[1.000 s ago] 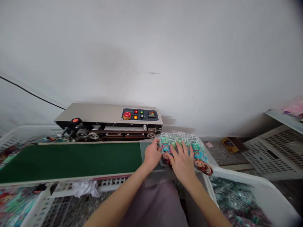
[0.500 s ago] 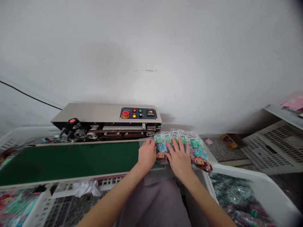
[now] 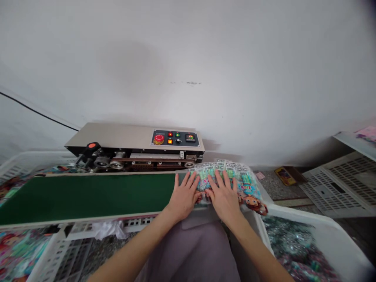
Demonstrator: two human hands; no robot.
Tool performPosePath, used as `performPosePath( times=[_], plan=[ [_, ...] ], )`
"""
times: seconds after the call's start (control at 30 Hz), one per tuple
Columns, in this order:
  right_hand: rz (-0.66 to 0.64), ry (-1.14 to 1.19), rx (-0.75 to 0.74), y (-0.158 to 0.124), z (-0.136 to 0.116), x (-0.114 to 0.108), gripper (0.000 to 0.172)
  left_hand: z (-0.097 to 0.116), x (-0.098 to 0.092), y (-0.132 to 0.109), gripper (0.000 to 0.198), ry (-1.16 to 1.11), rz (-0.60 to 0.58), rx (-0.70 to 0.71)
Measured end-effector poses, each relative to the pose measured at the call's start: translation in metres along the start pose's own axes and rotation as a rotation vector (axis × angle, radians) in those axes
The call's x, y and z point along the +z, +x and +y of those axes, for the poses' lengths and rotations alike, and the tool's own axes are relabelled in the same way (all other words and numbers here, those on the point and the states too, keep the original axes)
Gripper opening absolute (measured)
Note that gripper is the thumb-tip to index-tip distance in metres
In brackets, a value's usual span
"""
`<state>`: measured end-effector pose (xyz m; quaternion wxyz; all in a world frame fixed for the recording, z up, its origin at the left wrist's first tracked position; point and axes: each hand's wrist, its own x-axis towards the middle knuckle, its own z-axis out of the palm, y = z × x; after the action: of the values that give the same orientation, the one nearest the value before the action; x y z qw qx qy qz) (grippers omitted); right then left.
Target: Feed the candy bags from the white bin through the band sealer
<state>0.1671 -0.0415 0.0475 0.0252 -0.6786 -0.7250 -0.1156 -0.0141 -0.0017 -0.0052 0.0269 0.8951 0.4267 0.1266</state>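
A fanned row of clear packets printed in teal with cartoon faces [image 3: 245, 186] lies at the right end of a green conveyor belt [image 3: 85, 196]. My left hand [image 3: 183, 196] rests flat with fingers spread on the leftmost packet, at the belt's end. My right hand [image 3: 223, 196] lies flat, fingers spread, on the middle of the row. Behind the belt sits a steel band sealer [image 3: 132, 147] with a red stop button and lit controls.
White plastic crates stand around: one at the right front [image 3: 308, 231] with shiny packets, one at the far right [image 3: 343, 188], one at the left [image 3: 20, 164] with colourful packets. A white wall rises close behind the machine. My lap is below the belt's edge.
My left hand's fingers have stretched out flat over the leftmost packet, and both hands have shifted slightly toward the sealer. The view has tilted a little.
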Motion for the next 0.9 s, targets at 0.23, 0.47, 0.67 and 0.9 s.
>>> performPosePath(
  times=[0.23, 0.47, 0.67, 0.9],
  plan=[
    [-0.005, 0.031, -0.005, 0.001, 0.0, -0.002, 0.045, -0.012, -0.031, -0.01, 0.054, 0.061, -0.059, -0.224],
    [0.03, 0.058, -0.071, 0.0, -0.002, -0.01, 0.043, 0.016, -0.047, -0.006, 0.048, -0.013, 0.004, -0.087],
    [0.039, 0.027, -0.04, 0.005, -0.005, -0.011, 0.034, 0.024, -0.02, 0.005, 0.058, -0.096, -0.083, 0.006],
    [-0.128, 0.027, 0.005, 0.05, 0.006, -0.019, 0.045, 0.014, -0.027, 0.006, 0.062, -0.09, -0.042, 0.019]
  ],
)
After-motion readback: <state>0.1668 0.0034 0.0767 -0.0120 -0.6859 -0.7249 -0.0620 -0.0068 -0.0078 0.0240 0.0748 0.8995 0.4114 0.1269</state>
